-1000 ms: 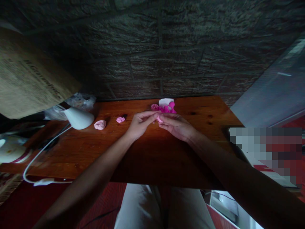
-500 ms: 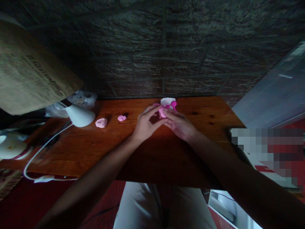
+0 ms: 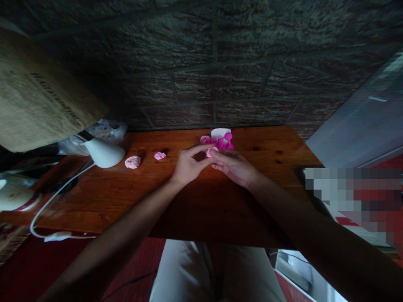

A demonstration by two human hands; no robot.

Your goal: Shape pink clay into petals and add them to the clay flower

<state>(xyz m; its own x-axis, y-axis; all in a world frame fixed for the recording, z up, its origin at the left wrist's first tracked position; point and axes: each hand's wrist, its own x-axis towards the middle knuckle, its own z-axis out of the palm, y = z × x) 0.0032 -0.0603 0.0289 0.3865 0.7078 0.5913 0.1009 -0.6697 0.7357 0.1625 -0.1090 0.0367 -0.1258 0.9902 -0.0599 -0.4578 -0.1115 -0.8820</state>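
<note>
My left hand [image 3: 189,165] and my right hand [image 3: 236,167] meet over the table, fingertips closed around a small lump of pink modelling clay [image 3: 211,152]. Both thumbs and index fingers press on it, and part of it is hidden. Just behind the hands lie bright magenta plastic pieces with rounded ends [image 3: 225,142]; their kind is unclear. Another pink lump [image 3: 205,139] rests to their left, by a white object [image 3: 221,133] near the wall. Further left, two more clay lumps, a larger one [image 3: 132,162] and a smaller one [image 3: 160,155], sit apart on the wood.
The wooden table [image 3: 126,201] runs along a dark stone wall [image 3: 189,75]. At left stand a lamp's white base [image 3: 105,153] with its cord [image 3: 47,205], a large brown printed shade [image 3: 47,96], clear plastic [image 3: 110,130] and a whitish container [image 3: 15,195].
Both hands, with the clay between them, have moved slightly down and left, towards me. More of the magenta pieces and the pink lump behind them now shows.
</note>
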